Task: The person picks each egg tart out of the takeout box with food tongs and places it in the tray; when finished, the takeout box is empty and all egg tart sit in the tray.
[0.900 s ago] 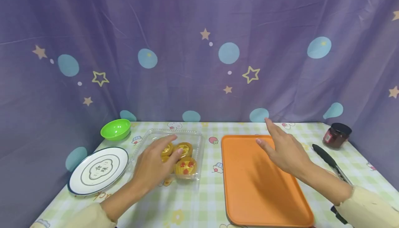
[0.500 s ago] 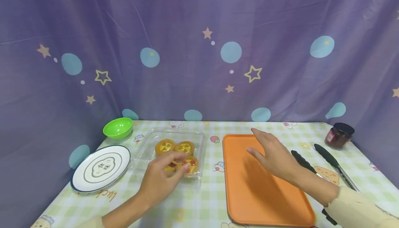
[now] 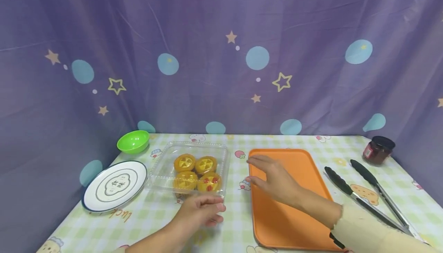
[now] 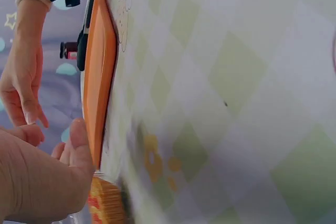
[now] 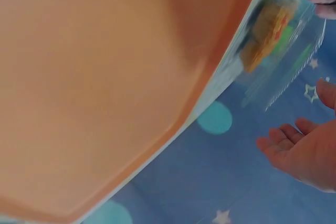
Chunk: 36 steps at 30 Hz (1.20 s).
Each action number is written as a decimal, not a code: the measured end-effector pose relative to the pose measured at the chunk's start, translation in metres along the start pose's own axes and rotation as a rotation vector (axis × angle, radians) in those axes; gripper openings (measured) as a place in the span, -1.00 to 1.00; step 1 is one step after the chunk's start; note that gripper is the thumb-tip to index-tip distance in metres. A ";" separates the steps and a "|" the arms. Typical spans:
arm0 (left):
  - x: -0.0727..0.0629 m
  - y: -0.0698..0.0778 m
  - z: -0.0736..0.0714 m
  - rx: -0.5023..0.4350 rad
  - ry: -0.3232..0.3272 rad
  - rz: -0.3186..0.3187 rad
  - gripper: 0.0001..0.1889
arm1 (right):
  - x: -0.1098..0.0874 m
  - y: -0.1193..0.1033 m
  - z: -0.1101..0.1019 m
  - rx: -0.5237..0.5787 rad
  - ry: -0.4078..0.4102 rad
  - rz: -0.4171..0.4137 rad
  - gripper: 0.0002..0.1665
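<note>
My left hand [image 3: 200, 211] hovers at the near edge of a clear plastic box [image 3: 155, 172], its fingers loosely bent with nothing in them. Inside the box sit several egg tarts [image 3: 205, 165], one topped with red pieces [image 3: 209, 183]. Over the left side of an orange tray [image 3: 294, 222] hangs my right hand [image 3: 275, 180], fingers stretched toward the box and holding nothing. In the left wrist view the left hand [image 4: 47, 174] shows thumb and fingers apart, above a tart [image 4: 107, 201]. The right wrist view shows the right hand [image 5: 307, 153] beyond the tray's edge.
A white plate [image 3: 95, 195] with a dark blue rim lies left of the box, a green bowl [image 3: 133, 142] behind it. Black-and-steel tongs [image 3: 367, 174] lie spread right of the tray, partly behind the right sleeve. A dark-lidded jar [image 3: 378, 151] stands at the back right.
My left hand has drawn back from over the tarts toward the near edge of the box. The right hand has moved left across the tray, uncovering more of the tongs.
</note>
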<state>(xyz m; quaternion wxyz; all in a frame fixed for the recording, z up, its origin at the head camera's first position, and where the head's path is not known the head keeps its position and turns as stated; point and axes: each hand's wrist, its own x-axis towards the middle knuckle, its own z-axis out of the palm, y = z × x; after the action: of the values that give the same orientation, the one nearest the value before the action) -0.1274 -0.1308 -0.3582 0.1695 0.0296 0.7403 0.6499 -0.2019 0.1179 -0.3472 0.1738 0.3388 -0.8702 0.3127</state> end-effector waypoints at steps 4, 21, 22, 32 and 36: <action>0.004 -0.007 -0.003 -0.039 -0.035 -0.065 -0.52 | 0.007 -0.009 0.012 0.004 -0.031 -0.059 -0.44; 0.021 -0.026 -0.020 -0.350 -0.104 -0.027 -0.52 | 0.021 -0.027 0.053 0.030 -0.164 -0.124 -0.83; 0.022 -0.026 -0.020 -0.357 -0.106 -0.026 -0.53 | 0.021 -0.026 0.053 0.025 -0.162 -0.129 -0.82; 0.025 -0.026 -0.016 -0.357 -0.067 -0.036 -0.55 | 0.018 -0.020 0.055 -0.012 -0.147 -0.270 -0.86; 0.026 -0.028 -0.013 -0.354 -0.038 -0.046 -0.55 | 0.016 -0.018 0.059 -0.058 -0.113 -0.355 -0.89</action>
<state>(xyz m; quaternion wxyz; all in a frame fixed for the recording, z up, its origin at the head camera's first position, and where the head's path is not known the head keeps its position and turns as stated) -0.1509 -0.1406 -0.3896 0.2008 -0.0054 0.6115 0.7653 -0.2065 0.0613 -0.3749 0.1867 0.4988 -0.8138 0.2324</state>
